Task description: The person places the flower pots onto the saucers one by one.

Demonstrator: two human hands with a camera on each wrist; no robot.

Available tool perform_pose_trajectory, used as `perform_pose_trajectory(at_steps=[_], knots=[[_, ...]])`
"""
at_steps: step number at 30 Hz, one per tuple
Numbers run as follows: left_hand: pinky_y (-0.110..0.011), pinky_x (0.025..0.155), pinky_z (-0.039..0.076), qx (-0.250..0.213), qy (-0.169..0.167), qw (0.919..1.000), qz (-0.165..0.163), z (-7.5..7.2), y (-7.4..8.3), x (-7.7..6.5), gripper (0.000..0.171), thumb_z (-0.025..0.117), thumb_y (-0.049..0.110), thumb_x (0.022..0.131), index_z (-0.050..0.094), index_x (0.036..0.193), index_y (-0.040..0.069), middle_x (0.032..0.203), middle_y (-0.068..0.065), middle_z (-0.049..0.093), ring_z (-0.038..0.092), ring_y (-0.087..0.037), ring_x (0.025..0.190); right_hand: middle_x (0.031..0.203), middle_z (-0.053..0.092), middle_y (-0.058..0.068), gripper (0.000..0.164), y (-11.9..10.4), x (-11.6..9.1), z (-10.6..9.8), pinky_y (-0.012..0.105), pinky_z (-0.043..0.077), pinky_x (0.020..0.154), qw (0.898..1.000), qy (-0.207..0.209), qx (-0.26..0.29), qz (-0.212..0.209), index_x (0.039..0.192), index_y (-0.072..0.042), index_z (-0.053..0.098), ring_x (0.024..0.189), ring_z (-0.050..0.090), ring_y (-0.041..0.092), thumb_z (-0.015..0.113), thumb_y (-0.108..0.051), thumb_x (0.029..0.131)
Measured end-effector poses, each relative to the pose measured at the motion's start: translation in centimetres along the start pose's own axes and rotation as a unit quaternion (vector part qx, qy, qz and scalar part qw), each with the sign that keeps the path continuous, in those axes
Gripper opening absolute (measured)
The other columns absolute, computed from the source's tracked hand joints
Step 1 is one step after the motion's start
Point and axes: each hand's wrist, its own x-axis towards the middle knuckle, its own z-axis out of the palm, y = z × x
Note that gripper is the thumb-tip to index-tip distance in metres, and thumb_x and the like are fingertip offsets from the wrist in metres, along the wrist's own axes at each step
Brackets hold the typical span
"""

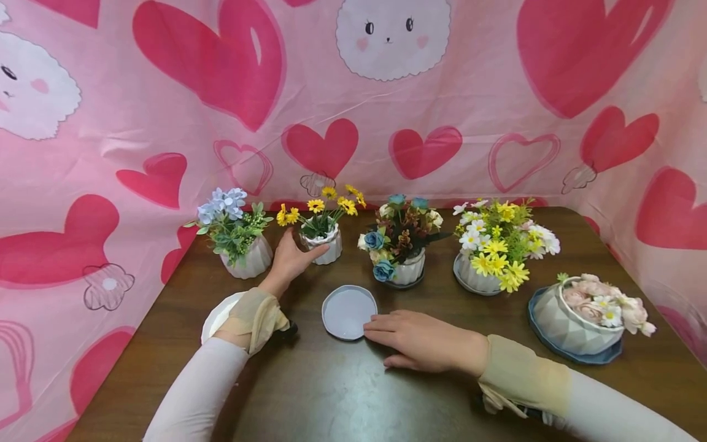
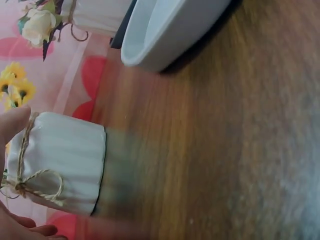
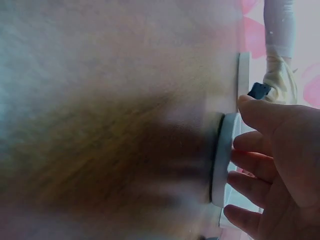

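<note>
My left hand [image 1: 289, 261] reaches beside a white ribbed pot [image 1: 329, 247] of yellow flowers [image 1: 316, 206]. Its thumb lies in front of the pot near the rim, the other fingers on the left side; whether they touch is not clear. A twine bow [image 2: 37, 185] circles this pot in the left wrist view. My right hand [image 1: 422, 341] is low over the table, palm down, its fairly straight fingertips at the right edge of a round grey saucer [image 1: 345, 313]. In the right wrist view its fingers [image 3: 247, 187] lie across the saucer's rim [image 3: 225, 160].
Blue flowers in a white pot [image 1: 248, 261] stand at the left. A white saucer [image 1: 218, 313] lies partly under my left forearm. Rightward are potted blue roses [image 1: 383, 270], yellow-and-white daisies [image 1: 495, 247] and a faceted bowl [image 1: 574, 322] of pink flowers, each on a saucer.
</note>
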Motion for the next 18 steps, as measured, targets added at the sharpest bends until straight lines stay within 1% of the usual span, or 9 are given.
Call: perform_pose_trajectory(at_steps=[3, 6, 10, 15, 18], knots=[[-0.048, 0.118, 0.033, -0.022, 0.013, 0.9996, 0.015, 0.4, 0.0, 0.2, 0.098, 0.083, 0.049, 0.075, 0.032, 0.148, 0.01, 0.148, -0.013, 0.043, 0.043, -0.029, 0.137, 0.15, 0.05, 0.002, 0.054, 0.0, -0.9, 0.0, 0.042, 0.042, 0.112, 1.0, 0.012, 0.004, -0.003, 0.146, -0.013, 0.049, 0.141, 0.046, 0.019, 0.057, -0.039, 0.099], [-0.048, 0.118, 0.033, -0.028, 0.021, 0.9991, 0.022, 0.9, 0.0, 0.4, 0.099, 0.084, 0.048, 0.074, 0.031, 0.148, 0.01, 0.148, -0.012, 0.043, 0.043, -0.029, 0.137, 0.148, 0.053, 0.002, 0.052, 0.0, -1.8, 0.0, 0.043, 0.043, 0.11, 1.0, 0.026, 0.017, -0.003, 0.144, -0.012, 0.051, 0.139, 0.048, 0.02, 0.059, -0.036, 0.099], [-0.048, 0.118, 0.032, -0.04, 0.036, 0.9984, 0.017, 1.5, 0.1, 0.6, 0.102, 0.085, 0.048, 0.072, 0.029, 0.149, 0.009, 0.148, -0.012, 0.043, 0.042, -0.029, 0.137, 0.146, 0.055, 0.001, 0.051, -0.1, -2.8, 0.0, 0.044, 0.044, 0.109, 0.999, 0.032, 0.024, 0.002, 0.143, -0.012, 0.052, 0.138, 0.049, 0.021, 0.06, -0.035, 0.098], [-0.046, 0.118, 0.033, -0.081, 0.048, 0.9955, 0.011, 2.2, -0.1, 0.8, 0.102, 0.087, 0.046, 0.071, 0.03, 0.148, 0.011, 0.147, -0.01, 0.044, 0.043, -0.028, 0.136, 0.145, 0.056, 0.001, 0.05, -0.3, -3.8, 0.1, 0.046, 0.045, 0.108, 0.999, 0.032, 0.023, 0.01, 0.141, -0.013, 0.054, 0.136, 0.051, 0.022, 0.061, -0.034, 0.097], [-0.046, 0.117, 0.034, -0.101, 0.052, 0.9935, 0.007, 2.5, -0.1, 0.9, 0.105, 0.088, 0.045, 0.069, 0.029, 0.148, 0.01, 0.147, -0.01, 0.043, 0.043, -0.027, 0.136, 0.143, 0.057, 0.002, 0.048, -0.4, -4.1, 0.1, 0.047, 0.045, 0.107, 0.999, 0.041, 0.025, 0.011, 0.141, -0.012, 0.055, 0.135, 0.052, 0.022, 0.061, -0.033, 0.098]])
